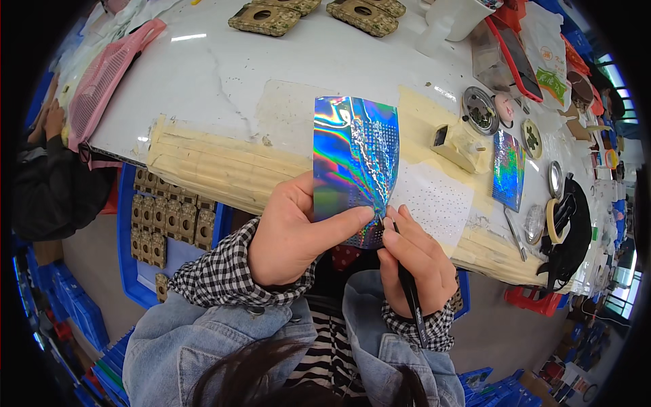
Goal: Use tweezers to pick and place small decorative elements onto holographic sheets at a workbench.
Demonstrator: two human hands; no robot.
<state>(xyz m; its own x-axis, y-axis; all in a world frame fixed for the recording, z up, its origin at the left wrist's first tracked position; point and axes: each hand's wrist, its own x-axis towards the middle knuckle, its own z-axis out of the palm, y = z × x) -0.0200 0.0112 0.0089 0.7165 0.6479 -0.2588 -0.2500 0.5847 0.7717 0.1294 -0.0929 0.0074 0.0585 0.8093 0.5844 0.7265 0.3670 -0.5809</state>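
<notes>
A shiny holographic sticker sheet (342,136) with rows of small dots is held up over the table's near edge. My left hand (288,230) grips it, thumb pressed on its lower part. My right hand (420,261) is closed around black tweezers (411,298), whose tips meet the sheet's lower right edge beside the left thumb. Whether a dot sits between the tips is too small to tell. Below and right of the sheet, a white paper (437,207) covered with tiny specks lies on the table.
Right of the paper are a second holographic sheet (507,169), a round tin (480,110), metal tweezers (515,234) and a tape roll (557,220). Camouflage-patterned cases (363,17) lie at the far edge. A blue crate (132,264) of similar cases stands lower left. Another person's sleeve (44,183) shows at left.
</notes>
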